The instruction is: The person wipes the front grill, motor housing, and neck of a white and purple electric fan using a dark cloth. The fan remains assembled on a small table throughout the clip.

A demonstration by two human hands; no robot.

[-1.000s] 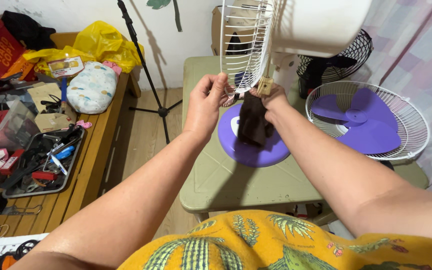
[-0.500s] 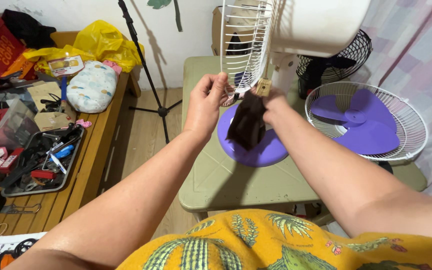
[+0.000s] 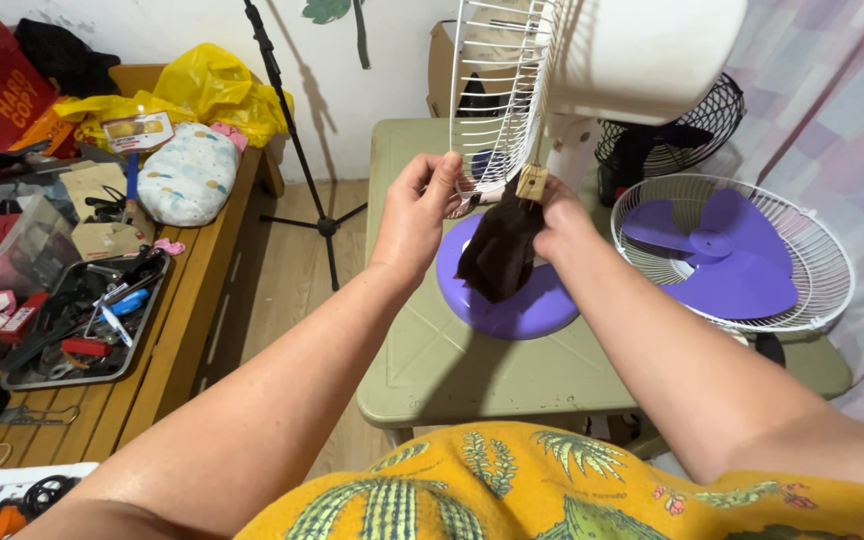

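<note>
White fan guard (image 3: 497,95), pinched at its lower rim by the left hand (image 3: 414,215) while the right hand (image 3: 557,222) grips a dark cloth (image 3: 500,250), risks bent wires or a toppled fan onto the tabletop (image 3: 432,350) under hard wiping.

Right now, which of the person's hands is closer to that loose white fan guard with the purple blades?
The right hand. It holds a dark cloth just left of the fan guard; the left hand grips the upright white grille, farther left.

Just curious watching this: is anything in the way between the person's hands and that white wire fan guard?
Nothing visible. The left hand already grips the white wire fan guard's lower rim; the right hand holds a dark brown cloth against it.
</note>
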